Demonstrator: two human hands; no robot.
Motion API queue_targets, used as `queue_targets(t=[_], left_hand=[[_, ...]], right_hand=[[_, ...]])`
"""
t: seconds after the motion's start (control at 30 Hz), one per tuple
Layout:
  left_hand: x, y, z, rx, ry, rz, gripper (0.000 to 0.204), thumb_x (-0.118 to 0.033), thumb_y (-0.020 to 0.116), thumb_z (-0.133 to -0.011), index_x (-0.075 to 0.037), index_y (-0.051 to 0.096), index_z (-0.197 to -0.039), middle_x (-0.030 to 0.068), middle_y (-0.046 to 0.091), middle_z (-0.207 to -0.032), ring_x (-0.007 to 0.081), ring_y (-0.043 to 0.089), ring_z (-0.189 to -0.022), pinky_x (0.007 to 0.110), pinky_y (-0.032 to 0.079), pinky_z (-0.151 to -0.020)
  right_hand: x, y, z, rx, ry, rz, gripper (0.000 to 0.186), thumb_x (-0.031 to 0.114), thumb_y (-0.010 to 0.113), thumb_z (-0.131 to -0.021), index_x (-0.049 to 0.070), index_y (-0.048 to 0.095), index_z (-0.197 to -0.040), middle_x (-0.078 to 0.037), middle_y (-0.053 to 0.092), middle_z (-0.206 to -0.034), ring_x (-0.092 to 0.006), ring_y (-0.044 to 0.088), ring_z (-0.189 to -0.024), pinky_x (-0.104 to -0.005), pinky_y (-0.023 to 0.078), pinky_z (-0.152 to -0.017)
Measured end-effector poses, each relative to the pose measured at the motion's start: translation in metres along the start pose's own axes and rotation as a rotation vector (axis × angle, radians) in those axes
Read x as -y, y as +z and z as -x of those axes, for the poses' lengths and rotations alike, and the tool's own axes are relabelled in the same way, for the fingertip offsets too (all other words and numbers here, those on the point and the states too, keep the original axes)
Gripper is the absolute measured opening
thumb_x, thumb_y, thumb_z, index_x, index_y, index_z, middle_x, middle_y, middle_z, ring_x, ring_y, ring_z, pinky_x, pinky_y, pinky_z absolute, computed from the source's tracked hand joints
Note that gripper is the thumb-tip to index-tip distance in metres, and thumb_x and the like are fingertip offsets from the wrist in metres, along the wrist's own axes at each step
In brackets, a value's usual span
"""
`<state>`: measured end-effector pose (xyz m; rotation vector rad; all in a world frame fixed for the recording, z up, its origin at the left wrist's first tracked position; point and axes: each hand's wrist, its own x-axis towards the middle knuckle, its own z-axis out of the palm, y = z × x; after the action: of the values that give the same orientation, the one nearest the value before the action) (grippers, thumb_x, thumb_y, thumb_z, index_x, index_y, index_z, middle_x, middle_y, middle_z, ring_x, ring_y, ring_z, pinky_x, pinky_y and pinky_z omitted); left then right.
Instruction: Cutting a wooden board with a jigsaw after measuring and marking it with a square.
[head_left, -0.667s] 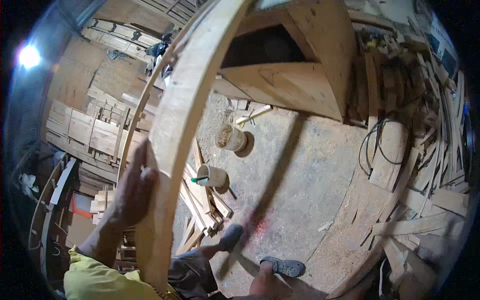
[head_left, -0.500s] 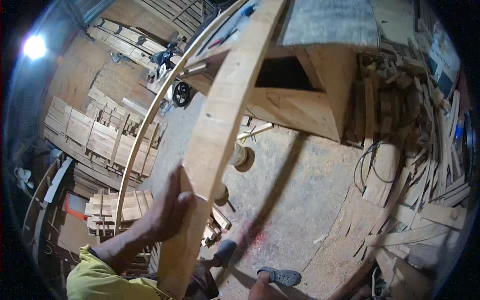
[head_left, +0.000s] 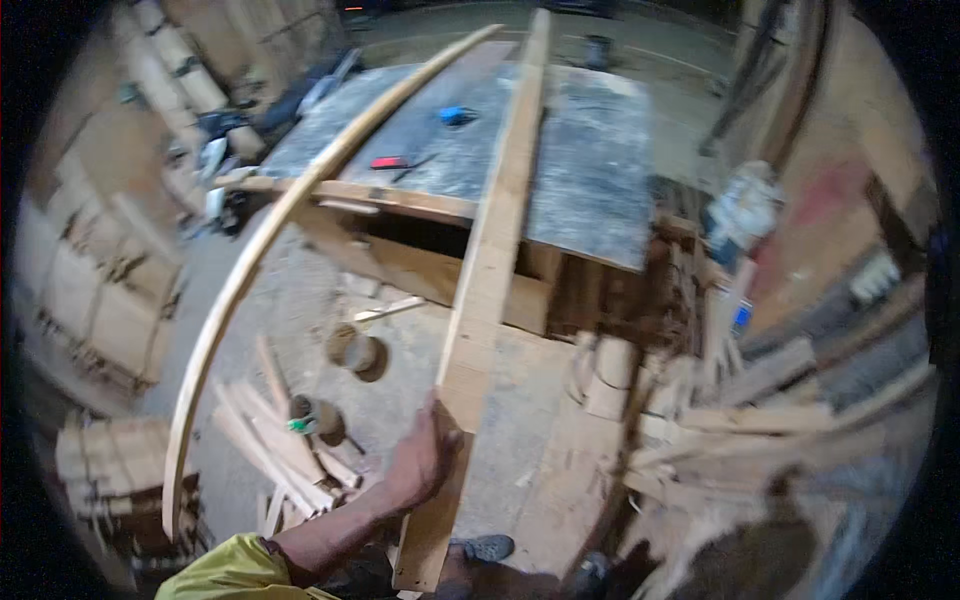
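On the floor (head_left: 520, 425), one counter (head_left: 590, 150) with a grey, scuffed top is standing ahead of you. One long plank (head_left: 488, 290) is running from just in front of you up across that counter, its far end reaching past the far edge; you cannot tell whether it is touching the top. One curved strip (head_left: 245, 265) of wood is sweeping along to the left of the plank, its upper part lying over the counter and its lower end hanging out to the left. Several loose sticks (head_left: 275, 455) are lying in one pile on the floor, too blurred for counting.

One of your two hands is showing: your left hand (head_left: 420, 462) is clamping the plank's left edge near its lower end, thumb over the face. Your right hand is staying out of view. Two buckets (head_left: 360, 354) are sitting on the floor between the strip and the plank. One grey shoe (head_left: 487, 547) is showing beside the plank's lower end. One red thing (head_left: 388, 162) and one blue thing (head_left: 455, 116) are lying on the counter.
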<state>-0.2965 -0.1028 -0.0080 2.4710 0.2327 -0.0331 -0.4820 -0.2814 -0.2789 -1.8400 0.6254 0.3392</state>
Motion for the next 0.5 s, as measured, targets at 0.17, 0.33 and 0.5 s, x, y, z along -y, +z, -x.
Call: queue_targets(t=[0.17, 0.33, 0.5], left_hand=[[0.047, -0.004, -0.015, 0.129, -0.196, 0.428, 0.051, -0.036, 0.046, -0.104, 0.001, 0.039, -0.139, 0.0131, 0.058, -0.097, 0.0239, 0.056, -0.084, 0.04, 0.049, -0.069], [0.064, 0.0, -0.065, 0.368, 0.162, 0.284, 0.054, -0.037, 0.051, -0.101, 0.002, 0.043, -0.138, 0.0172, 0.062, -0.107, 0.0286, 0.059, -0.092, 0.041, 0.053, -0.072], [0.053, -0.025, -0.066, 0.729, 0.374, 0.906, 0.038, -0.028, 0.059, -0.1, 0.01, 0.061, -0.094, 0.0167, 0.061, -0.074, 0.0195, 0.055, -0.057, 0.031, 0.044, -0.044]], right_hand=[[0.03, -0.13, 0.071, -0.361, 0.026, 0.045, 0.046, 0.035, 0.072, -0.085, 0.0, 0.06, -0.112, -0.023, 0.066, -0.098, -0.0335, 0.064, -0.09, -0.0458, 0.052, -0.078], [0.013, -0.149, 0.24, -0.765, 0.015, 0.17, 0.049, 0.035, 0.072, -0.085, -0.001, 0.06, -0.115, -0.024, 0.066, -0.1, -0.0341, 0.065, -0.092, -0.0464, 0.052, -0.079], [0.019, -0.075, 0.302, -1.154, 0.033, 0.307, 0.051, 0.036, 0.072, -0.085, -0.001, 0.059, -0.118, -0.025, 0.065, -0.102, -0.0348, 0.065, -0.094, -0.0471, 0.052, -0.081]])
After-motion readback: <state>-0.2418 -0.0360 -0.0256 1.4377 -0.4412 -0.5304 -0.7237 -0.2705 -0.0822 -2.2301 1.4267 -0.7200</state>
